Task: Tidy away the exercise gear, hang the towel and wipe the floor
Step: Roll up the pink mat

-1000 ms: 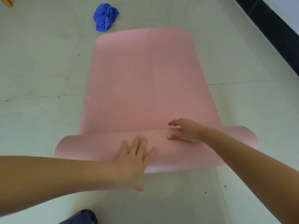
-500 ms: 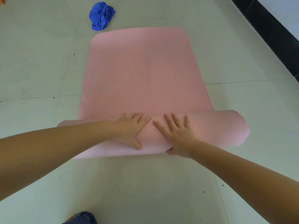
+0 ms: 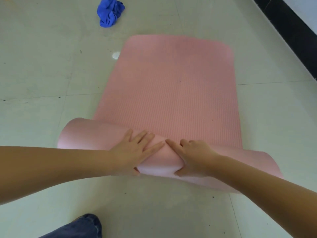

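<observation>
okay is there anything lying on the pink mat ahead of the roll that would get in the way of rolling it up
Nothing visible does. The flat stretch of the pink mat beyond both hands is bare; the blue towel lies on the floor, apart from the mat's far end.

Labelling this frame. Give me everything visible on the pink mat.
The pink mat looks like soft foam with fine lengthwise ribbing and rounded far corners. It lies on the pale tiled floor, its near end rolled into a loose roll, the rest flat. The left hand and right hand press on the roll's middle, thumbs under its near edge. The roll sits skewed to the flat part.
</observation>
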`<state>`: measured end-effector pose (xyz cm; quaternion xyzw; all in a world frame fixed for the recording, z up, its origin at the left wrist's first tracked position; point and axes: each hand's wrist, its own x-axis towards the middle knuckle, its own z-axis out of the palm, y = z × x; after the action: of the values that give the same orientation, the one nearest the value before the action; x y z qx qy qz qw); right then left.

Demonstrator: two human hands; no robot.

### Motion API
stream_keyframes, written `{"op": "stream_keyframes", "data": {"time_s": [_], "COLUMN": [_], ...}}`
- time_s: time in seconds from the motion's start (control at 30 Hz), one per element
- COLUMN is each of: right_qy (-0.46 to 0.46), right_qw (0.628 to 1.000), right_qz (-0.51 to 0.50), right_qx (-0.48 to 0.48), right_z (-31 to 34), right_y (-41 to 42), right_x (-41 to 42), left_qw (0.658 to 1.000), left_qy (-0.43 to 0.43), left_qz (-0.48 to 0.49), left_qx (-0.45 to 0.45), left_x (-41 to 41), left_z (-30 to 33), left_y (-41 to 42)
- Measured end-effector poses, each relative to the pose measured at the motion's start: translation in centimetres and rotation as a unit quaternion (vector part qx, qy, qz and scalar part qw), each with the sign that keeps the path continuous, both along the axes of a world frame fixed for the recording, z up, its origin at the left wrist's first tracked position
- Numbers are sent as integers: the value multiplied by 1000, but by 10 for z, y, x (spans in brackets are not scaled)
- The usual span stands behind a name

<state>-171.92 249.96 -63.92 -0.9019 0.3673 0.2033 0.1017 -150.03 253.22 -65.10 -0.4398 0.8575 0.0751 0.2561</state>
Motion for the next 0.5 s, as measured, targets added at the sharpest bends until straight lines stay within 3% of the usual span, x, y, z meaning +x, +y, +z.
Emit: {"op": "stream_keyframes", "data": {"time_s": [0.1, 0.17, 0.27, 0.37, 0.47, 0.5], "right_qy": [2, -42, -53, -35, -39, -37], "right_qw": [987, 954, 925, 945, 980, 982], "right_qz": [-78, -151, -186, -202, -195, -185], "right_qx": [139, 256, 327, 253, 32, -3], "right_z": [2, 4, -3, -4, 6, 8], "right_y": [-37, -65, -84, -83, -53, -36], "right_x": [-4, -9, -12, -13, -13, -12], "left_qw": [1000, 1000, 999, 999, 999, 997], "left_qy": [7, 4, -13, -26, 1, -1], "left_qz": [18, 16, 22, 20, 15, 17], "left_qx": [-1, -24, -30, 6, 52, 74], "left_x": [-1, -6, -14, -15, -14, -15], "left_z": [8, 7, 1, 1, 7, 10], "left_y": [-17, -22, -28, -46, -80, -94]}}
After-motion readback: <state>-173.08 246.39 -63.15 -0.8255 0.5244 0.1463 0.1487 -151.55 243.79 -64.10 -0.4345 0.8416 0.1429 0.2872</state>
